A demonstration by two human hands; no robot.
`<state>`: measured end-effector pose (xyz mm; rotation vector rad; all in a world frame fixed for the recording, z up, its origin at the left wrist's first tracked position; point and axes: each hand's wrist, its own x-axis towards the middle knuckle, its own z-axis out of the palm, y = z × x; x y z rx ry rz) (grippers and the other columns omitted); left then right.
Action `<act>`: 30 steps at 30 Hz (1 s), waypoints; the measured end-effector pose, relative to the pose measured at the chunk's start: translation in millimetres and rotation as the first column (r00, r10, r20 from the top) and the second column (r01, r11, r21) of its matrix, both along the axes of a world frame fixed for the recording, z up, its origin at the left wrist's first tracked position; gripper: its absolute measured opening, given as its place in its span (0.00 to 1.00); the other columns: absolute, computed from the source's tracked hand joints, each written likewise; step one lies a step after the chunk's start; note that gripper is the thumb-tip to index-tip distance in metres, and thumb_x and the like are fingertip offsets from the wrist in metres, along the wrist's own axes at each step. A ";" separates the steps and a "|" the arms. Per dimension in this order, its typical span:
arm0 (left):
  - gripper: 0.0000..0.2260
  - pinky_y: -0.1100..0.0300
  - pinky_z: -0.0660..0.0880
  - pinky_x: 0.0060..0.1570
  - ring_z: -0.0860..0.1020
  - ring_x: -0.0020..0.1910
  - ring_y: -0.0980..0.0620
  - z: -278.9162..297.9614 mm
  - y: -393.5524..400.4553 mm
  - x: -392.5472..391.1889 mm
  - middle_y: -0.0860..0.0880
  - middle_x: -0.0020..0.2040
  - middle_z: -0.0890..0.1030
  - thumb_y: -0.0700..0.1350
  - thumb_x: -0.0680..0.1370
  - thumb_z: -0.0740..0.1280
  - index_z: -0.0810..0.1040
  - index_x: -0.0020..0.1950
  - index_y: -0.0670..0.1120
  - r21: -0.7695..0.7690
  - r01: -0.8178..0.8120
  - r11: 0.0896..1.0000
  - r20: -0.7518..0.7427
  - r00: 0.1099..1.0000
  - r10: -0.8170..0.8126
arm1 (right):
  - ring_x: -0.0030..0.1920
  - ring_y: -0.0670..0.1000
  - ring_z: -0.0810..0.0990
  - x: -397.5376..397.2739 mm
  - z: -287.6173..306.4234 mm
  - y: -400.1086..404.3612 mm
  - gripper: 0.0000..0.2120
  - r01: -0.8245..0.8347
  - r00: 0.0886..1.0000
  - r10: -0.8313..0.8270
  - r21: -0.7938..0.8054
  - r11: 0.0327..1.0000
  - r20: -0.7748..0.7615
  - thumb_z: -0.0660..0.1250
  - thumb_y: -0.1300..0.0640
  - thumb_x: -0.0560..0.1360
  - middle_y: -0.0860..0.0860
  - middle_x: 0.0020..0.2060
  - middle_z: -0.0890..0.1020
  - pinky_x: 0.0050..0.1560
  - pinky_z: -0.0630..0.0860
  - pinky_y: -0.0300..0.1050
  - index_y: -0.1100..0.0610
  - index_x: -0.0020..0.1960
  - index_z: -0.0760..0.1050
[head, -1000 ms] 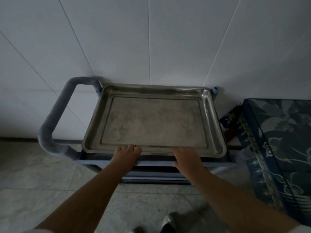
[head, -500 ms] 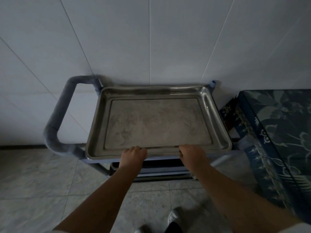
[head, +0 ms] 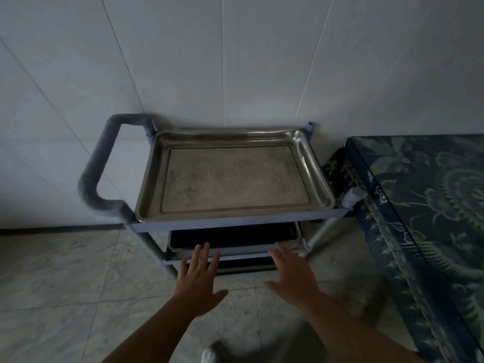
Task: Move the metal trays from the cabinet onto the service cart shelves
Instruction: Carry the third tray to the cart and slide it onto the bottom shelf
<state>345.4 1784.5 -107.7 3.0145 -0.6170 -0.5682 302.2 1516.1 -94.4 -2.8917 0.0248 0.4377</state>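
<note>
A large rectangular metal tray [head: 230, 176] lies flat on the top shelf of the blue service cart [head: 235, 221], which stands against the white wall. A second tray [head: 235, 238] shows darkly on the shelf below. My left hand [head: 200, 273] and my right hand [head: 290, 273] hover in front of the cart, lower than the top shelf, fingers spread and holding nothing. Neither hand touches the trays.
The cart's padded grey handle [head: 97, 169] sticks out to the left. A piece of furniture under blue patterned cloth [head: 424, 205] stands close on the right. Tiled floor [head: 65, 284] lies in front, with my shoe [head: 209, 356] at the bottom edge.
Both hands have let go of the top tray's near rim and pulled back and down, fingers spread. The tray now rests on the top shelf.
</note>
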 end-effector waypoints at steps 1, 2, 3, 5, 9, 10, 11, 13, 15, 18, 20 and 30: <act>0.47 0.41 0.33 0.69 0.27 0.73 0.43 0.3 2.2 -10.3 0.45 0.77 0.28 0.74 0.72 0.55 0.28 0.75 0.55 0.009 -0.009 1.000 -0.016 1.000 0.009 | 0.78 0.52 0.49 -8.3 -5.6 -2.4 0.45 -0.010 0.998 0.009 -0.025 1.000 -0.056 0.60 0.32 0.70 0.50 0.79 0.48 0.75 0.52 0.52 0.51 0.78 0.48; 0.47 0.41 0.33 0.69 0.27 0.73 0.43 0.9 4.0 -19.0 0.45 0.76 0.28 0.74 0.72 0.56 0.30 0.77 0.54 0.011 -0.027 1.000 -0.023 0.999 0.027 | 0.78 0.53 0.47 -14.8 -10.5 -5.0 0.47 -0.008 0.996 0.004 -0.040 0.999 -0.091 0.60 0.31 0.69 0.51 0.79 0.47 0.75 0.51 0.53 0.51 0.79 0.46; 0.47 0.41 0.34 0.69 0.28 0.73 0.43 1.5 4.4 -25.4 0.45 0.77 0.29 0.73 0.72 0.56 0.32 0.78 0.53 0.005 -0.050 0.999 -0.012 0.999 0.050 | 0.78 0.53 0.46 -19.0 -14.8 -8.6 0.49 -0.001 0.995 -0.004 -0.054 0.999 -0.096 0.60 0.30 0.68 0.51 0.79 0.47 0.76 0.50 0.53 0.52 0.79 0.44; 0.47 0.41 0.36 0.71 0.29 0.73 0.43 4.6 2.3 -37.4 0.44 0.78 0.31 0.73 0.73 0.56 0.35 0.79 0.52 0.024 -0.065 0.998 -0.010 0.998 0.066 | 0.78 0.54 0.46 -26.2 -20.4 -13.8 0.51 -0.023 0.994 0.016 -0.069 0.997 -0.107 0.61 0.29 0.68 0.52 0.79 0.47 0.76 0.51 0.54 0.53 0.79 0.44; 0.47 0.40 0.40 0.74 0.29 0.74 0.43 -1.2 -3.2 -50.6 0.43 0.80 0.34 0.73 0.72 0.57 0.39 0.80 0.51 0.010 -0.101 0.995 0.001 0.995 0.101 | 0.78 0.55 0.46 -34.6 -34.4 -18.7 0.51 -0.091 0.990 0.079 -0.096 0.991 -0.115 0.64 0.30 0.67 0.53 0.79 0.46 0.75 0.52 0.56 0.53 0.78 0.45; 0.47 0.40 0.40 0.74 0.29 0.75 0.43 -3.7 -4.0 -51.6 0.43 0.80 0.34 0.73 0.72 0.57 0.40 0.80 0.51 0.003 -0.108 0.994 0.001 0.994 0.108 | 0.78 0.55 0.46 -36.5 -38.7 -18.4 0.51 -0.090 0.990 0.079 -0.094 0.992 -0.119 0.65 0.30 0.67 0.53 0.79 0.45 0.75 0.53 0.56 0.52 0.78 0.46; 0.47 0.40 0.40 0.74 0.30 0.76 0.42 -7.3 -4.9 -52.2 0.43 0.80 0.34 0.74 0.72 0.56 0.40 0.80 0.51 0.001 -0.112 0.994 -0.004 0.994 0.112 | 0.78 0.55 0.45 -38.4 -43.4 -17.8 0.51 -0.091 0.989 0.079 -0.094 0.991 -0.124 0.66 0.31 0.67 0.53 0.79 0.45 0.75 0.53 0.57 0.52 0.78 0.46; 0.47 0.40 0.41 0.74 0.31 0.77 0.42 -18.3 -7.6 -53.3 0.44 0.79 0.32 0.74 0.72 0.56 0.39 0.80 0.51 -0.002 -0.111 0.994 -0.026 0.993 0.111 | 0.78 0.54 0.44 -41.3 -55.3 -17.1 0.50 -0.077 0.987 0.064 -0.085 0.993 -0.148 0.66 0.33 0.68 0.52 0.79 0.43 0.75 0.53 0.58 0.51 0.78 0.45; 0.48 0.40 0.41 0.74 0.31 0.76 0.43 -36.4 -9.7 -48.5 0.45 0.77 0.29 0.75 0.72 0.55 0.38 0.80 0.52 -0.007 -0.096 0.995 -0.040 0.995 0.096 | 0.78 0.54 0.44 -36.3 -74.5 -16.0 0.49 -0.049 0.987 0.038 -0.068 0.996 -0.153 0.67 0.34 0.68 0.52 0.79 0.43 0.75 0.53 0.58 0.50 0.78 0.45; 0.49 0.41 0.42 0.75 0.32 0.77 0.44 -83.0 -11.2 -25.8 0.44 0.78 0.31 0.75 0.71 0.57 0.37 0.80 0.52 0.013 -0.058 0.998 -0.075 0.995 0.059 | 0.78 0.54 0.46 -12.6 -116.0 -13.0 0.49 -0.011 0.988 0.004 -0.047 0.999 -0.158 0.68 0.36 0.68 0.52 0.79 0.46 0.75 0.55 0.56 0.51 0.78 0.45; 0.50 0.40 0.44 0.75 0.35 0.78 0.43 -126.0 -12.3 0.8 0.44 0.80 0.34 0.75 0.70 0.59 0.37 0.80 0.51 0.051 -0.012 0.999 -0.059 0.998 0.015 | 0.78 0.55 0.47 15.8 -154.2 -14.9 0.48 -0.014 0.995 0.008 -0.059 0.998 -0.100 0.68 0.37 0.69 0.53 0.79 0.48 0.75 0.56 0.57 0.51 0.78 0.46; 0.48 0.44 0.58 0.72 0.60 0.76 0.43 -314.5 -13.7 154.4 0.45 0.77 0.63 0.67 0.67 0.72 0.54 0.78 0.48 0.134 0.019 0.991 0.261 0.964 -0.054 | 0.67 0.57 0.68 157.8 -324.9 -35.9 0.43 -0.123 0.983 0.152 -0.237 0.964 0.108 0.73 0.36 0.63 0.51 0.66 0.71 0.68 0.62 0.58 0.46 0.71 0.59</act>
